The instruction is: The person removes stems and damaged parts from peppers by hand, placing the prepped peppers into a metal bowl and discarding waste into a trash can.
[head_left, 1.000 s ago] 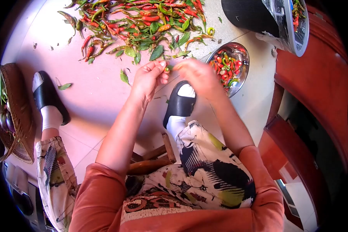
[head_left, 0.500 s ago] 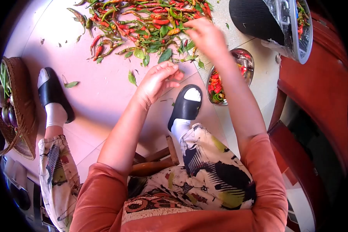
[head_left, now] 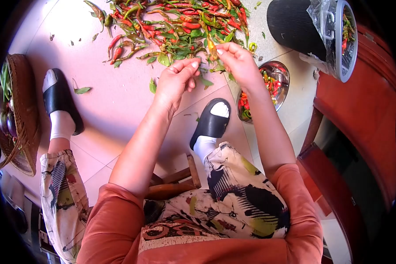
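Note:
A yellow-orange chili pepper (head_left: 211,47) is pinched at its lower end between the thumb and fingers of my right hand (head_left: 240,66), close to the near edge of a spread of chili peppers (head_left: 191,25). Just to its left my left hand (head_left: 177,81) is closed, thumb against the curled fingers. What it may hold is too small to make out. The spread on the floor mixes red, green and orange peppers with green leaves. Partly behind my right forearm is a shiny metal bowl (head_left: 287,83) containing red and green pepper pieces.
A black bin (head_left: 290,26) lined with clear plastic stands at the upper right, with plant scraps inside. Beside it is a reddish wooden chair (head_left: 361,70). A woven basket (head_left: 28,92) with eggplants is at the left. My slippered feet rest on the tiled floor (head_left: 114,105).
My right hand has moved down from the peppers toward my left hand, and a yellow-orange pepper now shows in its fingers. My left hand stays nearly in place. The view has shifted slightly.

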`<state>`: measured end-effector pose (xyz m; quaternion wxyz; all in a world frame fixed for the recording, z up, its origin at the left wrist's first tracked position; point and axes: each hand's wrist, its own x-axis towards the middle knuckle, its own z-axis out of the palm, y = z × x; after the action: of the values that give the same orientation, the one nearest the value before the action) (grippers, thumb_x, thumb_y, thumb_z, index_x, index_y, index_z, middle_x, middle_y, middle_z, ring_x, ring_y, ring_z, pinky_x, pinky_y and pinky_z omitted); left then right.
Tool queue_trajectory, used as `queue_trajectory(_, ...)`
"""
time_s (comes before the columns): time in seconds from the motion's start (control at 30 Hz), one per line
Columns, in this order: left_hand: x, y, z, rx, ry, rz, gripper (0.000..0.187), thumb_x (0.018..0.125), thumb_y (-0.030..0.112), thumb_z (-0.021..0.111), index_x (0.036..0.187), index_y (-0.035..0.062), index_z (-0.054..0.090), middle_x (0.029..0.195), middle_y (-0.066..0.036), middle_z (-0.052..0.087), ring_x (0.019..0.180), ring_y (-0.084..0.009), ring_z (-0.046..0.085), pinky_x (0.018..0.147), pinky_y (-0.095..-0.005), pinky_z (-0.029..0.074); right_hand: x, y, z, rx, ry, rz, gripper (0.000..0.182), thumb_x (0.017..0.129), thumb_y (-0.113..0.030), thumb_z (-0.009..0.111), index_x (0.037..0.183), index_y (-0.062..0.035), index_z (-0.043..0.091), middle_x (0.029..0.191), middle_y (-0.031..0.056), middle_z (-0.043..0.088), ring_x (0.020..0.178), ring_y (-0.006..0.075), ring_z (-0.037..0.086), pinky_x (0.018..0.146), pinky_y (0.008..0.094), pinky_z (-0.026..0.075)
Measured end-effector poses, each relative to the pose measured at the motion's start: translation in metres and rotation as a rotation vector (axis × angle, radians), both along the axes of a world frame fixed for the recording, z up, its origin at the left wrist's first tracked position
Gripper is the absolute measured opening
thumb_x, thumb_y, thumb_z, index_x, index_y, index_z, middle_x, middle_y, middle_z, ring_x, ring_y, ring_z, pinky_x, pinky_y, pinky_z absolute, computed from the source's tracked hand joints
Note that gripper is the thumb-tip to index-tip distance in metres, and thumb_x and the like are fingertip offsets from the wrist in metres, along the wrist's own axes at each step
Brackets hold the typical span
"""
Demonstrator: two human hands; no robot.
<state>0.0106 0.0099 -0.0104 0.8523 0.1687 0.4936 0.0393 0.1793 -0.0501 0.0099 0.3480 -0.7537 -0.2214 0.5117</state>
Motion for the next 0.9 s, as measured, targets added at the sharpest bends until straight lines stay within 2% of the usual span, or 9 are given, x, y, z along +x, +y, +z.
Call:
queue_trajectory(0.07,0.007,0.003,0.005,-0.001,-0.014,0.063,0.02,0.087,0.018,0.058,0.101,0.0046,0.061,0.074,-0.001,0.06,0.049,-0.0053,0.046,0.045,-0.0176,0.037,-0.006,-0.004,0.012,-0.043,0.329,-0.124,0.016,0.088,-0.015,0.054,0.099,-0.004,0.058,0.079,-0.0003,0.062,0.058,0.0008,0.041,0.05,0.0153,0.03)
queue_trajectory(0.3,0.012,0.002,0.006,-0.018,-0.138,0.147,0.02,0.086,0.015,0.059,0.099,-0.0006,0.06,0.078,-0.003,0.061,0.051,-0.0061,0.048,0.047,-0.0184,0.039,-0.018,-0.004,0.027,-0.105,0.453,-0.238,0.017,0.087,-0.018,0.057,0.097,-0.0042,0.058,0.084,0.0016,0.064,0.064,0.0012,0.049,0.052,0.0155,0.033)
queue_trajectory(0.5,0.011,-0.003,0.001,-0.067,-0.129,0.144,0.021,0.088,0.017,0.055,0.101,-0.0003,0.057,0.074,-0.004,0.059,0.05,-0.0076,0.046,0.045,-0.0201,0.037,0.0,-0.017,0.027,-0.082,0.099,-0.041,0.02,0.083,-0.014,0.061,0.1,-0.0044,0.058,0.084,0.003,0.064,0.067,0.0032,0.053,0.055,0.0158,0.037)
queue_trajectory(0.6,0.004,-0.004,-0.003,-0.104,-0.109,0.131,0.023,0.09,0.018,0.051,0.105,0.0005,0.053,0.076,-0.005,0.058,0.051,-0.009,0.047,0.045,-0.0219,0.038,0.068,-0.008,0.081,0.382,-0.117,-0.381,0.017,0.083,-0.009,0.058,0.098,-0.0002,0.058,0.08,0.0042,0.063,0.057,0.0045,0.046,0.055,0.0179,0.039)
queue_trajectory(0.7,0.005,-0.007,-0.007,-0.094,-0.101,0.147,0.023,0.091,0.014,0.047,0.11,0.0008,0.049,0.08,-0.007,0.059,0.054,-0.0108,0.05,0.044,-0.0224,0.038,0.141,-0.008,0.13,0.866,0.078,-0.543,0.029,0.092,-0.022,0.049,0.108,0.0019,0.051,0.101,0.016,0.059,0.07,0.0103,0.053,0.055,0.0218,0.04)
queue_trajectory(0.8,0.011,-0.007,0.0,-0.135,-0.066,0.171,0.026,0.089,0.007,0.044,0.114,-0.0003,0.045,0.084,-0.009,0.058,0.056,-0.0126,0.054,0.043,-0.0215,0.039,0.123,0.01,0.132,0.683,0.026,-0.836,0.029,0.092,-0.026,0.049,0.106,-0.0008,0.051,0.094,0.0168,0.062,0.062,0.013,0.056,0.053,0.0224,0.043)
queue_trajectory(0.83,0.012,-0.004,0.003,-0.173,-0.026,0.177,0.028,0.088,0.003,0.042,0.116,-0.0013,0.043,0.086,-0.01,0.057,0.056,-0.0132,0.054,0.043,-0.0205,0.039,0.112,0.009,0.119,0.701,0.12,-0.669,0.026,0.091,-0.021,0.05,0.108,-0.0006,0.05,0.096,0.019,0.062,0.067,0.0154,0.061,0.052,0.0224,0.045)
queue_trajectory(0.87,0.009,-0.002,0.003,-0.202,-0.042,0.174,0.033,0.083,-0.003,0.04,0.116,-0.0001,0.044,0.094,-0.011,0.056,0.064,-0.0161,0.058,0.046,-0.0211,0.041,0.098,0.011,0.101,0.608,0.04,-0.53,0.029,0.092,-0.018,0.05,0.114,0.0004,0.05,0.107,0.0201,0.058,0.073,0.0139,0.058,0.053,0.0197,0.043)
queue_trajectory(0.9,0.008,-0.001,0.002,-0.198,-0.034,0.177,0.033,0.083,-0.003,0.04,0.116,-0.0001,0.044,0.094,-0.011,0.056,0.064,-0.0161,0.058,0.046,-0.0211,0.041,0.073,0.023,0.084,0.415,-0.165,-0.375,0.026,0.089,-0.015,0.053,0.112,-0.0018,0.052,0.1,0.0162,0.062,0.071,0.0119,0.059,0.055,0.0193,0.044)
